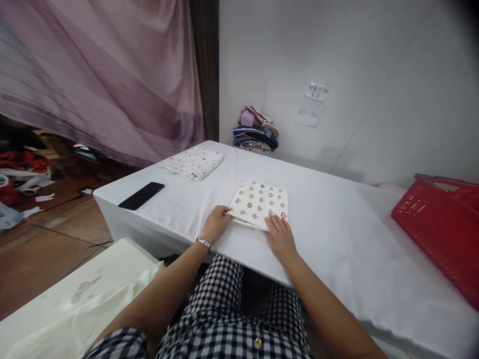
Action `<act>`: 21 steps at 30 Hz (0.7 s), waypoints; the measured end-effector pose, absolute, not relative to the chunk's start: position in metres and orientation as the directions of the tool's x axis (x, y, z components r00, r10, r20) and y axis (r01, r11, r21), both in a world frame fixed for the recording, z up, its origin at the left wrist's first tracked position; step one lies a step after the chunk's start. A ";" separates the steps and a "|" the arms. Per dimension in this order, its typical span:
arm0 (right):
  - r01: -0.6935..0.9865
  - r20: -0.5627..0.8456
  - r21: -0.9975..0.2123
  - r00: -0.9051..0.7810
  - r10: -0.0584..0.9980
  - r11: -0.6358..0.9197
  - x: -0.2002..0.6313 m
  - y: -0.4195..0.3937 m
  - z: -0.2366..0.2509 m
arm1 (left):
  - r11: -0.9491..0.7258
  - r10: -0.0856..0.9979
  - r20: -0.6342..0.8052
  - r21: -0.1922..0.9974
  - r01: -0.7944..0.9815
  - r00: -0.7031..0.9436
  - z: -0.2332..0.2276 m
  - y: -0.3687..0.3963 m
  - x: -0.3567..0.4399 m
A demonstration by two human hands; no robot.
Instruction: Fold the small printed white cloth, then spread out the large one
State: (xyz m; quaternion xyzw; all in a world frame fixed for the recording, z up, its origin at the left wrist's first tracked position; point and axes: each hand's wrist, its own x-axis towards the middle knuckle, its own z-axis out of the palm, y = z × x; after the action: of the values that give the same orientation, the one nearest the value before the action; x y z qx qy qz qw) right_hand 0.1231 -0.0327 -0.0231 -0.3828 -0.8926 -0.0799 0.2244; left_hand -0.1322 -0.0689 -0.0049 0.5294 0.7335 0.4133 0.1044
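Note:
A folded white cloth printed with grey, red and green figures lies on the white-covered table in front of me. My left hand pinches its near left corner between thumb and fingers. On the near right part of the same cloth rests my right hand, its fingers stretched out flat over the top. Further back to the left lies a second folded white cloth with small dark prints, apart from both hands.
A black phone lies near the table's left edge. A red plastic basket stands at the right. Stacked folded fabrics sit by the wall, behind the table. A white surface with thin plastic is at lower left.

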 end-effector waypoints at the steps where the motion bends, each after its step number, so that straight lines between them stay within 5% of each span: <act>1: 0.716 0.457 -0.026 -0.613 0.645 0.698 0.123 -0.032 -0.024 | 0.132 0.857 0.269 0.710 0.692 -0.439 -0.004 -0.070 -0.131; 12: 0.715 0.415 -0.051 -0.620 0.666 0.697 0.122 -0.028 -0.027 | 0.146 0.880 0.189 0.765 0.628 -0.436 -0.007 -0.068 -0.143; 15: 0.717 0.401 -0.071 -0.616 0.678 0.694 0.122 -0.027 -0.028 | 0.035 0.868 0.300 0.758 0.652 -0.395 0.000 -0.060 -0.137; 18: 0.716 0.389 -0.085 -0.616 0.685 0.693 0.122 -0.026 -0.029 | -0.165 0.847 0.494 0.594 0.787 -0.195 0.012 -0.049 -0.118; 21: 0.720 0.389 -0.099 -0.607 0.693 0.687 0.121 -0.027 -0.028 | -0.212 0.870 0.493 0.361 0.908 0.007 0.017 -0.038 -0.100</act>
State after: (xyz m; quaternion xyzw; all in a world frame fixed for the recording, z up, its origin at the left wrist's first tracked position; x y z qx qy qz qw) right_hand 0.1214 -0.0265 -0.0284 -0.3944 -0.8958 -0.0339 0.2022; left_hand -0.1001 -0.0380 0.0166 0.7091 0.6269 0.3215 -0.0297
